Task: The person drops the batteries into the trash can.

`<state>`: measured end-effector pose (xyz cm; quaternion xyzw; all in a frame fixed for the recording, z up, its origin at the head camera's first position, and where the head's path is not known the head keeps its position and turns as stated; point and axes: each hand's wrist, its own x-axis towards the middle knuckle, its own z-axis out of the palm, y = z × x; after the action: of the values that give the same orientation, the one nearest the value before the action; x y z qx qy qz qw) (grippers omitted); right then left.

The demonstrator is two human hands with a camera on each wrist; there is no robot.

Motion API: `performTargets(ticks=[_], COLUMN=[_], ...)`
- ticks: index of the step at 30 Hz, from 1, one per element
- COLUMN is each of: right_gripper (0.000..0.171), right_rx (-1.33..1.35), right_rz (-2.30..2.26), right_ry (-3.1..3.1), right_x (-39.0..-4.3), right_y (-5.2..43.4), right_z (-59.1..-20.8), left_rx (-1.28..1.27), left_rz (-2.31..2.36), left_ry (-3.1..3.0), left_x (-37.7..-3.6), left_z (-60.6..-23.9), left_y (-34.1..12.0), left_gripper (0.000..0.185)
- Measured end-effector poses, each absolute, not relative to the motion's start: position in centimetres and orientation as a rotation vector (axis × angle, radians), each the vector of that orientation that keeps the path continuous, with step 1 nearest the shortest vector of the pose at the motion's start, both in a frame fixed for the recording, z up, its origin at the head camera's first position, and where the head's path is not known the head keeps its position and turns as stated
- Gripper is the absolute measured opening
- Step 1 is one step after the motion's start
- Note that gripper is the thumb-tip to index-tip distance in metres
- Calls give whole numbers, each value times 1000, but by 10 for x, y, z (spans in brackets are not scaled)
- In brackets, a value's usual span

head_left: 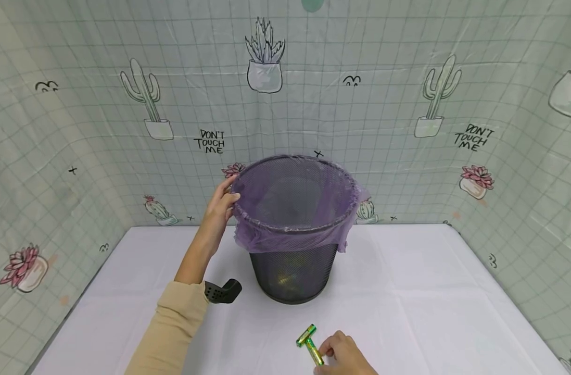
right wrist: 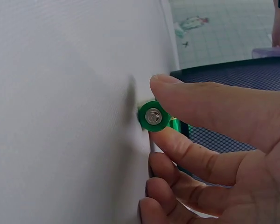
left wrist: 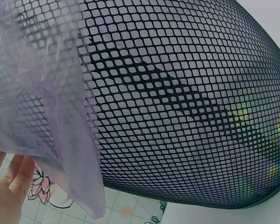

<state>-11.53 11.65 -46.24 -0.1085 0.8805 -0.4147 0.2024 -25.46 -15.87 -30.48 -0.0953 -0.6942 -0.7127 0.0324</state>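
A black mesh wastebasket stands upright, lined with a thin purple bag folded over its rim. My left hand grips the left side of that rim, over the bag; in the left wrist view the fingers show beside the bag's hanging edge. Low in front of the basket, my right hand pinches a green and gold battery between thumb and forefinger. The battery's metal end faces the right wrist camera. A second such battery lies touching its far end.
Blurred yellow-green shapes show through the mesh near the basket's bottom. The white tabletop spreads around the basket. A gridded cloth printed with cacti hangs behind and at both sides. A black strap piece sits on the left wrist.
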Motion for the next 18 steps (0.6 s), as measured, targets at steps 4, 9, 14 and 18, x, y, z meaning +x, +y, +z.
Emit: performTargets(ticks=[4, 9, 14, 18], right_gripper=[20, 19, 18, 17], right_rx=[-286, -240, -235, -221], right_rz=[-1128, -1088, -1069, -1071], right_ry=[2479, 2517, 2559, 2582], right_x=[-115, -114, -112, -110], right_y=[115, 112, 111, 110], right_z=[-464, -465, -465, -465], left_rx=[-292, -300, -304, -303], left_rz=[-2195, -2186, -2182, -2182], left_ry=[-2140, -2144, -2136, -2136], left_x=[-253, -253, -253, -253], left_z=[-305, -304, -304, -304], left_y=[-160, -159, -159, -159], left_gripper=[59, 59, 58, 58])
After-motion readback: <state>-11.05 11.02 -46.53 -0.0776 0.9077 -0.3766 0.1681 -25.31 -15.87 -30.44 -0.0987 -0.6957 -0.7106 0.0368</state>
